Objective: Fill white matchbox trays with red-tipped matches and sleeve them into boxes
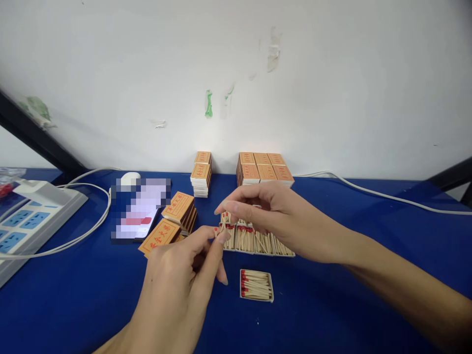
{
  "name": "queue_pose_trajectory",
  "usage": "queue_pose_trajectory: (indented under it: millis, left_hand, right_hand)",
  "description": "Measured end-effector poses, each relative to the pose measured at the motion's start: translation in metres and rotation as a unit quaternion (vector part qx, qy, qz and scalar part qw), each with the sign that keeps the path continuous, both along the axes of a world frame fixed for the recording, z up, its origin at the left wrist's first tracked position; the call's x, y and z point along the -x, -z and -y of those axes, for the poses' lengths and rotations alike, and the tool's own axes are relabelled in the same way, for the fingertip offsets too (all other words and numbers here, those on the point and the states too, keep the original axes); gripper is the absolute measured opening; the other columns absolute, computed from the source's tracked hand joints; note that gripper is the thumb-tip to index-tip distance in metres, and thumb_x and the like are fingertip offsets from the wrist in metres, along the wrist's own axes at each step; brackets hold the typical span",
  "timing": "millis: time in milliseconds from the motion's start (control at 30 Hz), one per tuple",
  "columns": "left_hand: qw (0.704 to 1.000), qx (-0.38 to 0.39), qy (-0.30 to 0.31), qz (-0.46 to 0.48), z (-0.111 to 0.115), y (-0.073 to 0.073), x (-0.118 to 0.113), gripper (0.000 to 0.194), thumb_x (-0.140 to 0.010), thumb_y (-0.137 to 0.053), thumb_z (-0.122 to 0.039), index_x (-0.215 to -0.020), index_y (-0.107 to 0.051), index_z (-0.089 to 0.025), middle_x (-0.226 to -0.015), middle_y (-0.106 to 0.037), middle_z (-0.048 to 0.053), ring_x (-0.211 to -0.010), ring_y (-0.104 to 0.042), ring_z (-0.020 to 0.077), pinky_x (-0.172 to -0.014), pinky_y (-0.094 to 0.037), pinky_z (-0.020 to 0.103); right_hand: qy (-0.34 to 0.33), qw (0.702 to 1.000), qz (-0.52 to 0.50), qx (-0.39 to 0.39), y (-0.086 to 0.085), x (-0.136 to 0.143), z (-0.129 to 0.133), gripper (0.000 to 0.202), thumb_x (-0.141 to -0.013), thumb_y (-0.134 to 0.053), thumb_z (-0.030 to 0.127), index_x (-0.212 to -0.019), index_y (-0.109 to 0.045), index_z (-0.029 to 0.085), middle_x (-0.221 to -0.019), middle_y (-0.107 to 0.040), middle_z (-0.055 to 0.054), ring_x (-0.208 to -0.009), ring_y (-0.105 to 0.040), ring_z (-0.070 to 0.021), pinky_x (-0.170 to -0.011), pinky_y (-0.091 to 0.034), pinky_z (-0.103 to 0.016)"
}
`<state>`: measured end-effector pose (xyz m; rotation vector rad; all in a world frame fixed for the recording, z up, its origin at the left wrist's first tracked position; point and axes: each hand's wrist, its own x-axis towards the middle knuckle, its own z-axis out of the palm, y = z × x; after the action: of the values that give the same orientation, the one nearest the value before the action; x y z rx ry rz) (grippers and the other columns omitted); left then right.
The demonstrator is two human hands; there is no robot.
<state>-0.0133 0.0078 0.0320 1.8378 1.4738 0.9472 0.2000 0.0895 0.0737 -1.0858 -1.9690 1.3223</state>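
My left hand is closed, thumb and forefinger pinching a few matches with red heads. Just to its right, my right hand hovers over open trays of matches set side by side, its thumb and fingers apart and nothing visible between them. It hides part of those trays. Nearer to me lies a single open tray, filled with matches whose red heads point left. Orange matchbox covers are stacked left of the trays, beside my left hand.
Stacked matchboxes stand by the wall, with a larger block of matchboxes to their right. A phone lies at the left, near a white power strip. White cables cross the blue table.
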Motion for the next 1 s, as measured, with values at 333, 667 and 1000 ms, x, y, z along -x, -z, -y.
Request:
queue_pose_trajectory:
  millis: [333, 667, 1000]
  left_hand:
    - [0.995, 0.046, -0.031, 0.081, -0.015, -0.01, -0.013, 0.051, -0.112, -0.065, -0.07, -0.086, -0.075, -0.026, -0.045, -0.053, -0.006, -0.038, -0.057, 0.0166, -0.038, -0.041, 0.024]
    - [0.967, 0.157, 0.025, 0.199, -0.007, -0.01, -0.006, 0.057, -0.116, -0.065, -0.063, -0.076, -0.07, -0.024, -0.039, -0.055, -0.007, -0.028, -0.052, 0.0109, -0.04, -0.047, 0.019]
    - [0.915, 0.249, 0.062, 0.312, -0.011, -0.009, 0.001, 0.057, -0.114, -0.071, -0.065, -0.075, -0.073, -0.023, -0.041, -0.06, -0.004, -0.028, -0.053, 0.0106, -0.037, -0.047, 0.017]
  right_hand:
    - [-0.054, 0.996, -0.059, 0.047, 0.0, 0.001, -0.011, 0.016, -0.101, -0.091, 0.036, -0.092, -0.088, 0.023, -0.088, -0.084, 0.001, -0.084, -0.075, -0.0155, -0.078, -0.057, -0.029]
    - [-0.045, 0.998, -0.051, -0.009, -0.024, 0.009, -0.021, 0.026, -0.09, -0.1, 0.045, -0.085, -0.089, 0.022, -0.083, -0.085, -0.003, -0.079, -0.078, -0.0196, -0.072, -0.063, -0.035]
    - [-0.006, 0.993, -0.112, -0.024, -0.015, 0.013, -0.021, 0.022, -0.089, -0.102, 0.039, -0.086, -0.089, 0.021, -0.084, -0.084, -0.002, -0.078, -0.076, -0.0161, -0.074, -0.062, -0.031]
